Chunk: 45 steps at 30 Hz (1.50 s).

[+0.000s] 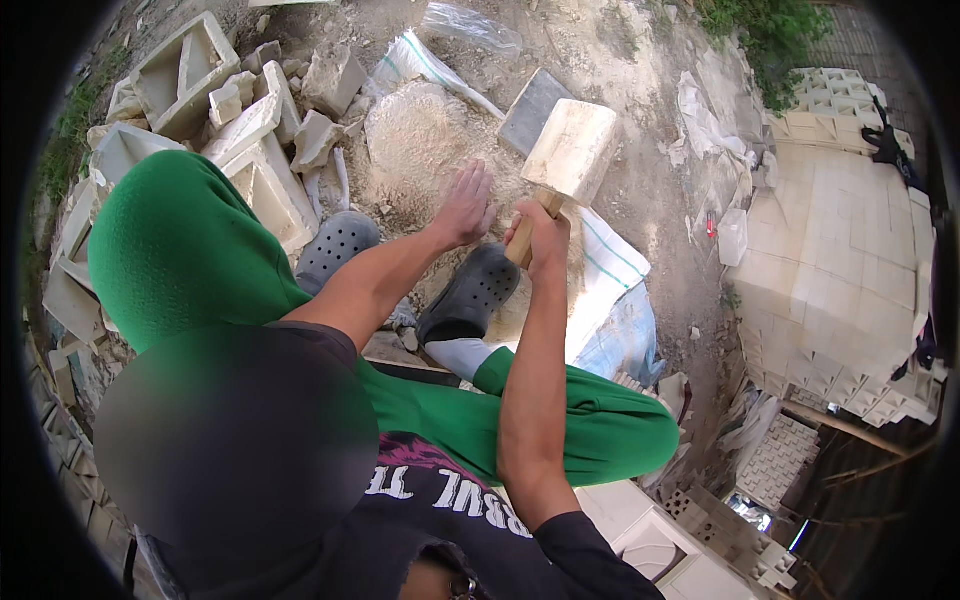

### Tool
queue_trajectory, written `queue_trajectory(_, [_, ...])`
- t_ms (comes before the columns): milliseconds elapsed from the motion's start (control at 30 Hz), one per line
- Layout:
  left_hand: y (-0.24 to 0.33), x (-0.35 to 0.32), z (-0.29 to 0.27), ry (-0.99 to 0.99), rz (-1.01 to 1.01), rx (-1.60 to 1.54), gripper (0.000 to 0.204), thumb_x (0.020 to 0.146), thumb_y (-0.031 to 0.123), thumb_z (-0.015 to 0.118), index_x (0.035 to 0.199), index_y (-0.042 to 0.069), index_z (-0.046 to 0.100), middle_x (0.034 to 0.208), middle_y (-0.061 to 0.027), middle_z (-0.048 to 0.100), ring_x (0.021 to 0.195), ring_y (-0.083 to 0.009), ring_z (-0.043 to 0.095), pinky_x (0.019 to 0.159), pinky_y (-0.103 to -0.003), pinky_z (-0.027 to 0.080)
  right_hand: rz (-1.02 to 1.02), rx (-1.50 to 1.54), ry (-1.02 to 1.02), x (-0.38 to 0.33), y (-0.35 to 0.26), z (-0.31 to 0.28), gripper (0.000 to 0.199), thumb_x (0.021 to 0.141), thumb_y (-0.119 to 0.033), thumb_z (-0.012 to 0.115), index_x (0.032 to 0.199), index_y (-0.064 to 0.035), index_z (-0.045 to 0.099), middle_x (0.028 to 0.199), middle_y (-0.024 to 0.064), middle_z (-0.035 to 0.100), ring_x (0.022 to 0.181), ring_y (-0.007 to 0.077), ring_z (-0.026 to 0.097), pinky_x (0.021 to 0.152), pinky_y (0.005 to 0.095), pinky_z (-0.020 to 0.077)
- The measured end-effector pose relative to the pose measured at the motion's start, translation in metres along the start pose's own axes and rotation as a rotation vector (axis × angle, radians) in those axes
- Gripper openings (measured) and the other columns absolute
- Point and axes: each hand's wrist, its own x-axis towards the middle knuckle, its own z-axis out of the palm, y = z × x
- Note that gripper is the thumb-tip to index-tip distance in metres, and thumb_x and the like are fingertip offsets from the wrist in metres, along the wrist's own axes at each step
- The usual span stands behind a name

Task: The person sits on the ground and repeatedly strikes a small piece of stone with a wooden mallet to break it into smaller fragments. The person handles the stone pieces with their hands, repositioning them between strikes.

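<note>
My right hand [545, 238] is closed around the short wooden handle of a mallet [572, 150]. Its big, pale, block-shaped head is raised above the ground, on the far side of my fist. To the left of it, my left hand [465, 207] is stretched out with straight fingers and holds nothing. That hand is at the near right edge of a mound of pale crushed rubble and powder [415, 140]; whether it touches the mound I cannot tell. The mound lies on a white woven sack [425, 62] with green stripes. Partly behind the mallet head lies a flat grey slab [535, 108].
Broken pale hollow blocks [190, 75] are heaped at the left. My feet in grey clogs [475, 290] flank the near side of the mound. A striped sack [610, 255] and blue sheeting [625, 330] lie at right. Farther right stands a large stack of pale blocks [835, 260].
</note>
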Motion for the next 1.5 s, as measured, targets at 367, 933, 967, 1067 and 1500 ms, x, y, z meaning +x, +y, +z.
queue_trajectory(367, [-0.053,0.000,-0.117,0.092,-0.396,-0.193,0.027,0.093,0.029,0.064,0.113,0.011,0.069,0.103,-0.0147,0.072,0.090,-0.0320,0.069,0.078,-0.042,0.054,0.006,-0.015,-0.075,0.005,0.014,0.028,0.022,0.076,-0.017,0.073,0.084,0.0005,0.062,0.065,0.0100,0.060,0.050,0.0211,0.061,0.046,0.0347,0.0504])
queue_trajectory(933, [-0.082,-0.048,-0.132,-0.382,-0.573,0.262,0.032,0.080,0.032,0.067,0.093,0.004,0.075,0.094,-0.0212,0.073,0.090,-0.0392,0.072,0.078,-0.048,0.058,0.052,-0.230,-0.182,0.036,0.168,0.080,0.019,0.077,-0.018,0.073,0.080,-0.0009,0.066,0.064,0.0078,0.064,0.050,0.0202,0.064,0.048,0.0351,0.0502])
queue_trajectory(967, [-0.080,-0.043,-0.137,-0.396,-0.587,0.249,0.033,0.080,0.033,0.066,0.093,0.005,0.075,0.094,-0.0204,0.073,0.090,-0.0387,0.071,0.079,-0.047,0.057,0.064,-0.222,-0.183,0.038,0.169,0.078,0.019,0.076,-0.018,0.073,0.080,-0.0010,0.065,0.063,0.0078,0.063,0.050,0.0201,0.064,0.048,0.0350,0.0498])
queue_trajectory(1067, [-0.079,-0.024,-0.153,-0.408,-0.609,0.186,0.034,0.080,0.037,0.066,0.094,0.007,0.076,0.092,-0.0177,0.074,0.090,-0.0367,0.071,0.080,-0.046,0.057,0.090,-0.185,-0.181,0.039,0.171,0.078,0.019,0.075,-0.017,0.073,0.079,-0.0009,0.064,0.060,0.0078,0.062,0.049,0.0198,0.062,0.047,0.0344,0.0490])
queue_trajectory(1500, [-0.126,0.009,-0.157,-0.006,-0.514,-0.072,0.031,0.085,0.028,0.072,0.112,0.012,0.073,0.095,-0.0103,0.076,0.088,-0.0275,0.072,0.081,-0.039,0.056,0.022,-0.319,-0.142,0.016,0.135,0.082,0.020,0.074,-0.019,0.073,0.080,-0.0003,0.067,0.064,0.0091,0.066,0.051,0.0191,0.064,0.049,0.0353,0.0500])
